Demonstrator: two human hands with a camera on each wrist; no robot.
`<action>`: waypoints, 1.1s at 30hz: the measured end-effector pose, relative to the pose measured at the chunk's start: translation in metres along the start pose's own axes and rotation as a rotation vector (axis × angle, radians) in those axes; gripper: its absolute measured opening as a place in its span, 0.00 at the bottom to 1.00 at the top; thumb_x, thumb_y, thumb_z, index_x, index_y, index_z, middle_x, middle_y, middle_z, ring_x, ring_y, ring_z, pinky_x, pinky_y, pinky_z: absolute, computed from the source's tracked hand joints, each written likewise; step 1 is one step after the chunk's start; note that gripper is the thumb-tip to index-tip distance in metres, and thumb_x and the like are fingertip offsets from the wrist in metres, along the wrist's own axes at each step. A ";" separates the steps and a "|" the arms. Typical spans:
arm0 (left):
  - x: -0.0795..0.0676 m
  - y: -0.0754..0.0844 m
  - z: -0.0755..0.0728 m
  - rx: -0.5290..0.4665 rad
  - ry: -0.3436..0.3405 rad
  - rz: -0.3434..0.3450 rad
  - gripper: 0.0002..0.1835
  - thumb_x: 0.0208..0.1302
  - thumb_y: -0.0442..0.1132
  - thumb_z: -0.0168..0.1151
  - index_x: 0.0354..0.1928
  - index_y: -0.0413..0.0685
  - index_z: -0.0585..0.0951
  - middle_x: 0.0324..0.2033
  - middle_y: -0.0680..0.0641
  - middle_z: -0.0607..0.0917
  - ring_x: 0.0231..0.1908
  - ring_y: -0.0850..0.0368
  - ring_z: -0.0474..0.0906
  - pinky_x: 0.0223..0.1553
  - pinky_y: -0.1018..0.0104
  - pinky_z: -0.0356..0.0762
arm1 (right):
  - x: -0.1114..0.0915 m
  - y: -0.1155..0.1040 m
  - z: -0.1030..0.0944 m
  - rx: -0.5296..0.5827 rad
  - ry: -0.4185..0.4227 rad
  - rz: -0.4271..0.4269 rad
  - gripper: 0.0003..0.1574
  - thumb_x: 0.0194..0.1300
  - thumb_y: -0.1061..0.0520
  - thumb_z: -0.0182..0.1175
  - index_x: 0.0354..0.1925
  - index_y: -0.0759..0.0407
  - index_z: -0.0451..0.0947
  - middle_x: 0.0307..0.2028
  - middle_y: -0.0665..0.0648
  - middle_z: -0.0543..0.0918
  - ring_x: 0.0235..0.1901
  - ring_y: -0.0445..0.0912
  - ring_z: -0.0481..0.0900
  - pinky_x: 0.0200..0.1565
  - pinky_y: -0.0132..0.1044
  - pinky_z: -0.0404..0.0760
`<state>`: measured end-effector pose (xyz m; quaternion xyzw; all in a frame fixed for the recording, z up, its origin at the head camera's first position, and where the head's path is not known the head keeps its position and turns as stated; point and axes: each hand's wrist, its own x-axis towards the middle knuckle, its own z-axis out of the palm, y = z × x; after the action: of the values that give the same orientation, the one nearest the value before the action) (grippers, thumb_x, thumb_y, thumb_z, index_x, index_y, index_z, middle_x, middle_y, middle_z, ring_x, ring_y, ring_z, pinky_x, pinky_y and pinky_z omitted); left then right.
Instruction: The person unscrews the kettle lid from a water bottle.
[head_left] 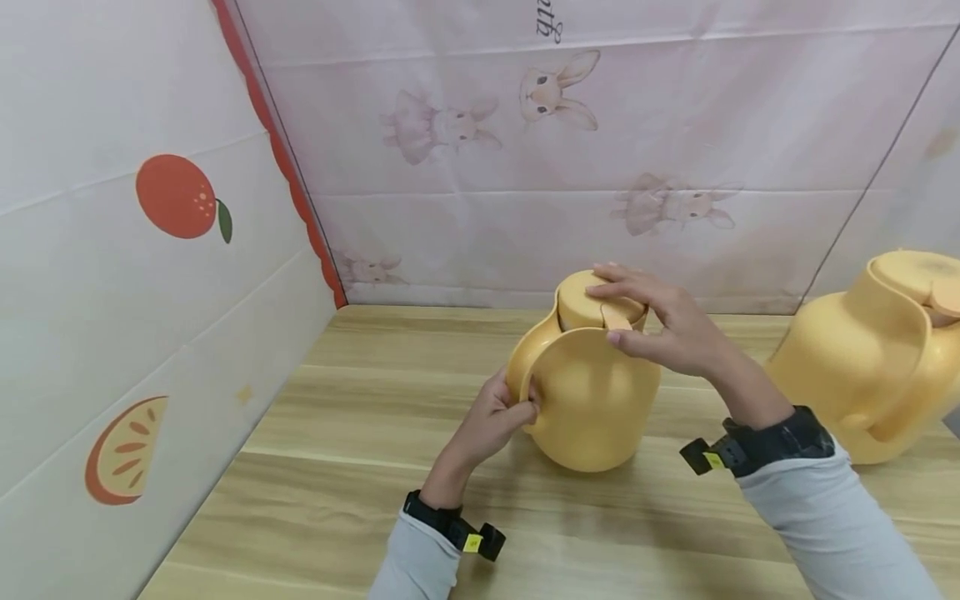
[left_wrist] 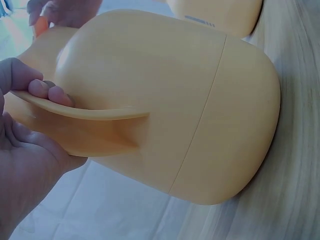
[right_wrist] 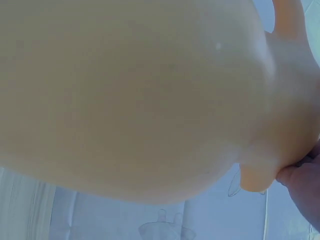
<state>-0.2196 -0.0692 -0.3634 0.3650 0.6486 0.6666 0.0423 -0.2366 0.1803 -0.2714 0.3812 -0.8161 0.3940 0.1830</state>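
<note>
Table (head_left: pixel 300 500) I'm looking at is pale wood-grain with long streaks, and directly on it there's a yellow jug (head_left: pixel 600 408), lid on, base down, plus a second yellow jug (head_left: pixel 840 358), also lidded, base down off to its right, the two standing apart.

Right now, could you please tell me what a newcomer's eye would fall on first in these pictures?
Probably the yellow jug on the wood-grained surface: the left hand grips its handle, while the right hand touches its top. Next comes the similar yellow jug at the right edge, then the red fruit print on the white wall at left.
</note>
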 end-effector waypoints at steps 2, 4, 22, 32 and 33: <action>0.000 0.006 0.002 0.005 -0.003 -0.001 0.06 0.50 0.19 0.46 0.32 0.26 0.66 0.25 0.46 0.69 0.27 0.59 0.66 0.27 0.71 0.65 | -0.003 0.001 -0.001 0.046 0.034 -0.022 0.24 0.50 0.68 0.60 0.49 0.60 0.76 0.59 0.61 0.70 0.61 0.50 0.59 0.60 0.48 0.61; 0.000 0.014 0.003 0.014 -0.006 -0.003 0.06 0.50 0.19 0.45 0.32 0.25 0.65 0.25 0.46 0.69 0.27 0.60 0.65 0.27 0.72 0.64 | -0.006 0.002 -0.002 0.117 0.080 -0.052 0.22 0.50 0.73 0.56 0.46 0.66 0.77 0.57 0.60 0.72 0.59 0.50 0.62 0.58 0.36 0.63; 0.001 0.006 0.002 0.013 -0.002 0.001 0.06 0.49 0.19 0.45 0.33 0.26 0.66 0.25 0.45 0.69 0.27 0.59 0.66 0.27 0.71 0.65 | -0.015 0.020 -0.007 0.384 0.294 -0.055 0.11 0.54 0.80 0.50 0.37 0.81 0.75 0.46 0.56 0.82 0.50 0.52 0.72 0.48 0.28 0.73; 0.001 -0.007 -0.001 0.009 0.012 0.023 0.06 0.50 0.22 0.47 0.32 0.31 0.67 0.25 0.47 0.70 0.27 0.58 0.66 0.27 0.71 0.65 | -0.008 0.024 -0.011 0.024 0.311 0.082 0.12 0.58 0.71 0.52 0.39 0.70 0.80 0.36 0.53 0.74 0.39 0.42 0.66 0.38 0.28 0.66; 0.002 -0.007 0.000 0.007 0.010 0.025 0.06 0.50 0.22 0.47 0.32 0.31 0.67 0.25 0.47 0.70 0.27 0.58 0.66 0.27 0.71 0.65 | -0.007 0.025 -0.013 0.018 0.294 0.110 0.12 0.59 0.70 0.52 0.40 0.70 0.79 0.35 0.54 0.75 0.37 0.42 0.65 0.36 0.30 0.65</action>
<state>-0.2239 -0.0676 -0.3689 0.3698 0.6465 0.6667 0.0296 -0.2512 0.2032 -0.2799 0.2758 -0.7965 0.4624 0.2751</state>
